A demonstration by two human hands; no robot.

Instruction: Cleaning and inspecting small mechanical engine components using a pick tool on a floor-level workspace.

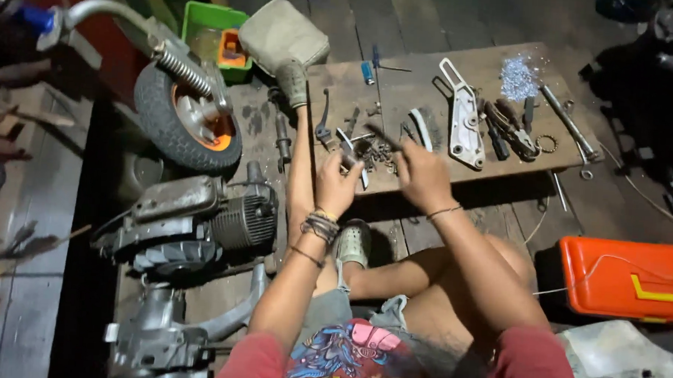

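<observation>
I look down on a dark plank floor [435,19] where a low, worn wooden board serves as my tabletop [478,67], strewn with small metal parts. My landmark is the white perforated metal bracket [464,126] lying near the middle of that tabletop.

To the left of the bracket, at the near edge of the tabletop, my left hand [337,185] is curled around a small silver metal part [351,153]; its fingers are closed on it. The part's long axis seems to run from my hand up and away toward the far side of the tabletop, though blur keeps me from being sure. I count several cord bracelets on that wrist.

My right hand [422,176] is just left of and nearer than the bracket, fingers pinched together around a thin dark rod-like tool [384,136] that slants up and left toward the silver part. That wrist wears one thin bracelet.

Between the two hands and the bracket lies a heap of small dark bolts and nuts [379,154], too many and too blurred to count. Right of the bracket sits one cluster of dark-handled pliers [509,128], and beyond it one pile of pale blue-grey shavings [517,77].

Far left of the bracket stands one black tyre on an orange rim [188,118], with one grey engine block [199,221] nearer me. Far right, one orange plastic toolbox [628,277].
</observation>
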